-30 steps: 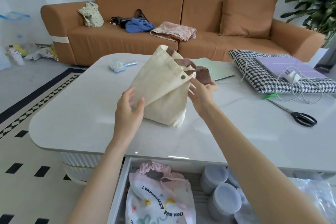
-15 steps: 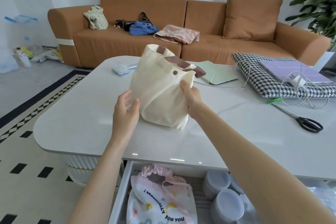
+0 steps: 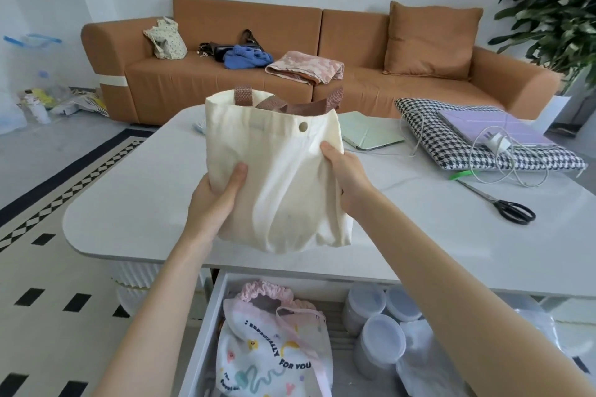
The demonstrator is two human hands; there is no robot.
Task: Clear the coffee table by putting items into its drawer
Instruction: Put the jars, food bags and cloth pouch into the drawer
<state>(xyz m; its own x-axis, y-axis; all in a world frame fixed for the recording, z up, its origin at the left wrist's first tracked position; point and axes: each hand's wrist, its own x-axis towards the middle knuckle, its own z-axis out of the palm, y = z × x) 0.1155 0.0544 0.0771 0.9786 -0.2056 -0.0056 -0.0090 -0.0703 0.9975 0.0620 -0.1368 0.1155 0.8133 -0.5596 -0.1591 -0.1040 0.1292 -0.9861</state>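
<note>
The cream canvas tote bag (image 3: 274,177) stands upright above the near edge of the white counter (image 3: 129,203); whether its base touches the surface cannot be told. Brown webbing handles and a snap button sit at its mouth. The left grip (image 3: 214,200) clasps the bag's left side, thumb on the front. The right grip (image 3: 346,177) pinches the right side below the snap. Beneath, the open drawer (image 3: 206,332) holds a drawstring pouch (image 3: 271,354) printed "ESPECIALLY FOR YOU", beside lidded plastic jars (image 3: 382,337). On the counter to the right lie black-handled scissors (image 3: 512,211), a houndstooth sleeve (image 3: 429,129) and a white charger cable (image 3: 493,142)
</note>
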